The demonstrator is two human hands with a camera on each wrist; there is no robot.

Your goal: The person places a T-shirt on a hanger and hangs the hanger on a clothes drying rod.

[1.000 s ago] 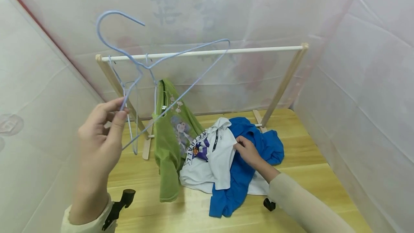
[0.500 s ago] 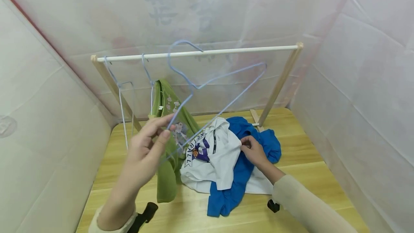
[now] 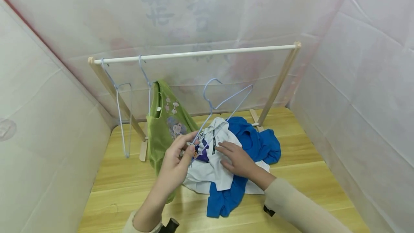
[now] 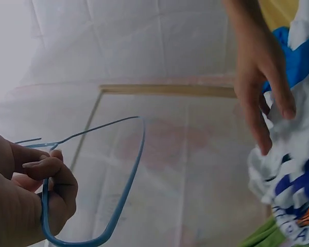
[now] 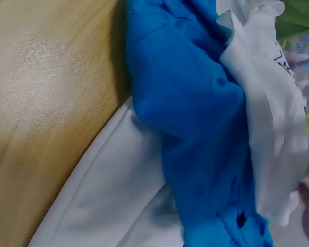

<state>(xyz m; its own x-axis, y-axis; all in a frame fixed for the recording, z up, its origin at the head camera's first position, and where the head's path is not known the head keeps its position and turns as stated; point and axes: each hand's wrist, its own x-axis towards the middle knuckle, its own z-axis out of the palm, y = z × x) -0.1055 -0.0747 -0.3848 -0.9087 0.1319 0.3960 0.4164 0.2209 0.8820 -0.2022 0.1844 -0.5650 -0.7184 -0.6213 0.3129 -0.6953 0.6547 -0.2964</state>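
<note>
By a printed white shirt (image 3: 216, 171), left grip (image 3: 177, 160) pinches pale-blue hanger (image 4: 126, 192), right grip (image 3: 238, 161) relaxed.

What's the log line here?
left hand: holds hanger | right hand: over white shirt, contact unclear | green shirt: hangs from rail

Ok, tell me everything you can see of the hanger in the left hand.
The hanger is thin, pale blue and looks like coated wire, with an open hook, sloping shoulders and a straight lower bar. The left hand pinches it along one shoulder between thumb and fingers. It is tilted, hook end uppermost in the head view, in front of the white shirt. No garment shows on it. Whether it touches the shirt, I cannot tell.
</note>
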